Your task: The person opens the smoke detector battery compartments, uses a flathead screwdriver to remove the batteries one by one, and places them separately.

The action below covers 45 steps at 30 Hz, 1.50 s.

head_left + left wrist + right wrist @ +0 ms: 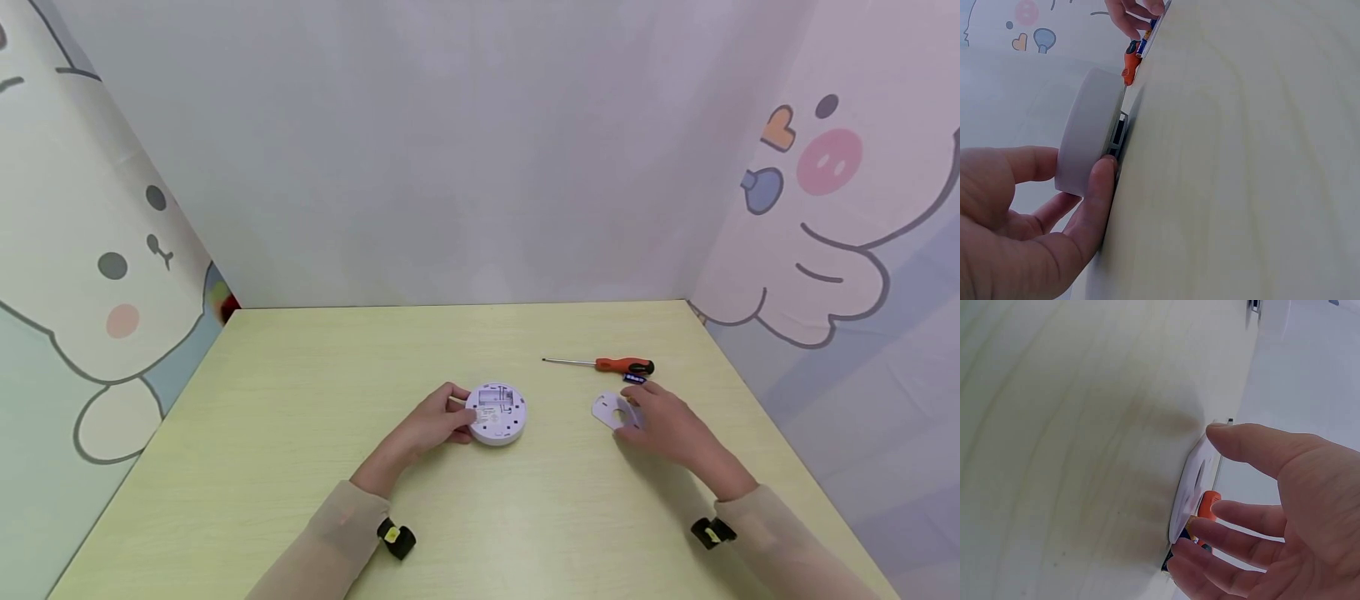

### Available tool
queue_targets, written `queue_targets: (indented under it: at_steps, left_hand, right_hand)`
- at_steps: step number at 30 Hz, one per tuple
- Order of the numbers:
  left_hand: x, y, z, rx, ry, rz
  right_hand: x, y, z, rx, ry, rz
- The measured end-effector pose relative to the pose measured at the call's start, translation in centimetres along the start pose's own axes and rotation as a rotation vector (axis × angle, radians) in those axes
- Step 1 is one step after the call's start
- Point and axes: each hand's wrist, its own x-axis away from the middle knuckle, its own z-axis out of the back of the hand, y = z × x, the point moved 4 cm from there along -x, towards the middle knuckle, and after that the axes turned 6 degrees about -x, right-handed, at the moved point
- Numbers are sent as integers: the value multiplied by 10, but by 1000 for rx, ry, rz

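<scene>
A round white smoke detector [497, 427] is held on edge by my left hand [432, 423], the thumb on its back face and the fingers at its rim. Its back faces up toward the head camera, with the battery compartment [496, 397] uncovered. In the left wrist view the detector [1090, 131] stands tilted near the tabletop. To the right, a flat white mounting plate [604, 407] with a central hole lies by my right hand [670, 425]. Thumb and loosely bent fingers spread around the plate [1192, 481]; whether they press on it is unclear.
Behind the right hand lies a screwdriver [621, 365] with a red and black handle, its shaft pointing left. Small dark-and-gold batteries [634, 378] lie between it and the plate. A pale wooden table [300, 375] meets a curtain backdrop [465, 167] at its far edge.
</scene>
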Motion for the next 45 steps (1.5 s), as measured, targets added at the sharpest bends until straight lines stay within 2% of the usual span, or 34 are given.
queue_targets:
  at_steps: [9, 17, 24, 38, 45]
  left_hand:
    - [0, 0, 0, 8, -2, -3]
    - [0, 0, 0, -2, -2, -4]
    - [0, 1, 0, -5, -1, -5]
    - [1, 1, 0, -8, -3, 2]
    - [1, 1, 0, -9, -2, 3]
  right_hand:
    - [-3, -1, -3, 24, -4, 4]
    - [-10, -2, -3, 43, -66, -41]
    - [-12, -3, -1, 45, -84, -37]
    - [-13, -1, -2, 23, -26, -8]
    - [-17, -17, 5, 20, 15, 47]
